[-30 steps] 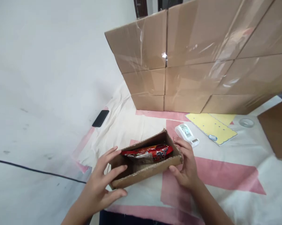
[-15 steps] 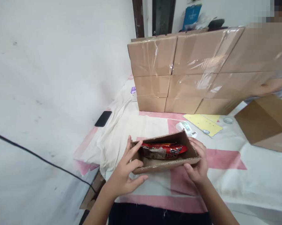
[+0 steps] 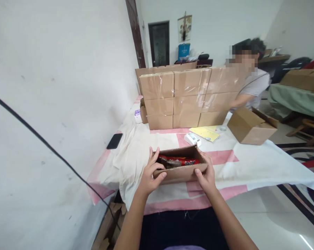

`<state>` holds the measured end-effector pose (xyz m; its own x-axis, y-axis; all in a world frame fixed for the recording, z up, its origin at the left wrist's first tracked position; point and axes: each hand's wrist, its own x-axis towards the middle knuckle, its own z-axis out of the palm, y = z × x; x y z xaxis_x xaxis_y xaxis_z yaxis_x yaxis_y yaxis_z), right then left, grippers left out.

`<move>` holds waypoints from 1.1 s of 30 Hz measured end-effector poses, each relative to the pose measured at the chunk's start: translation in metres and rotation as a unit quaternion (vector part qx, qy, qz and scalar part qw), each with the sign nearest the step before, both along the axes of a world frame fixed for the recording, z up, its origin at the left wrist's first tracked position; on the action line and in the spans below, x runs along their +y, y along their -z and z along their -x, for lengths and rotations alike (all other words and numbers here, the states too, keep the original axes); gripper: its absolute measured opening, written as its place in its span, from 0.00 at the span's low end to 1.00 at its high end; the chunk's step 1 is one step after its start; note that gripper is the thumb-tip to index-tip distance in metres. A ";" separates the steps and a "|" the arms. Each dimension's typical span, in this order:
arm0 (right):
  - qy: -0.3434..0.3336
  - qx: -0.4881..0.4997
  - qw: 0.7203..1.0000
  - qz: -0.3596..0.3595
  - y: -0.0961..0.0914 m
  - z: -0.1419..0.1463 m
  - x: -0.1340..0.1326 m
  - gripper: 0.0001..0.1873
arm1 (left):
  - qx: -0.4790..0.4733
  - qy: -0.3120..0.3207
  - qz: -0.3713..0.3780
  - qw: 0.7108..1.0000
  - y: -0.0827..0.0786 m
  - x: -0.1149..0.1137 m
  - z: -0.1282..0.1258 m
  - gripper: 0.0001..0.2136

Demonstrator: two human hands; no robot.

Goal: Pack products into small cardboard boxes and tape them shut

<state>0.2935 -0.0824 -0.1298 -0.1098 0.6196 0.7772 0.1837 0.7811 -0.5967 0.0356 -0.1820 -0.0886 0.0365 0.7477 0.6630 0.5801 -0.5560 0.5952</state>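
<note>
An open-topped cardboard box (image 3: 183,173) rests on the cloth-covered table in front of me, with a red printed packet (image 3: 186,162) lying inside. My left hand (image 3: 153,173) grips the box's left end, its thumb on the near wall and a finger bent over the rim. Around the right end my right hand (image 3: 206,172) is closed, thumb on the near face and fingers along the far side. The box's inner floor is mostly hidden by the packet and the near wall.
Taped cardboard boxes (image 3: 186,99) form a wall across the table. Behind it sits a person (image 3: 253,86). An open carton (image 3: 250,128) stands right. A white tape dispenser-like device (image 3: 191,139), yellow sheet (image 3: 203,133) and black phone (image 3: 114,141) lie on the cloth (image 3: 136,152).
My view has lifted and drawn back, showing more of the room and the person. The left thumb has moved onto the box's near wall; the right hand keeps its hold.
</note>
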 end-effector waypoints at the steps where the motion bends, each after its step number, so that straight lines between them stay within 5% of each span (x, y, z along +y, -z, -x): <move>1: -0.001 0.000 1.000 -0.002 0.000 0.000 0.000 0.28 | -0.005 -0.006 -0.006 1.000 0.001 0.001 -0.002 0.06; 12: 0.003 -0.018 1.000 -0.001 0.000 0.003 0.007 0.24 | 0.044 -0.101 -0.003 0.994 -0.012 0.015 -0.008 0.04; 16: -0.004 -0.014 1.000 0.023 0.004 0.003 0.008 0.20 | 0.040 -0.088 0.009 0.995 -0.012 0.014 -0.008 0.03; 26: 0.014 0.006 0.999 0.028 0.009 0.004 0.003 0.15 | -0.103 0.016 -0.015 0.994 0.018 0.020 -0.005 0.28; 33: 0.016 -0.010 1.000 -0.001 0.002 0.003 0.016 0.14 | -0.119 0.008 -0.030 0.992 0.022 0.025 -0.006 0.26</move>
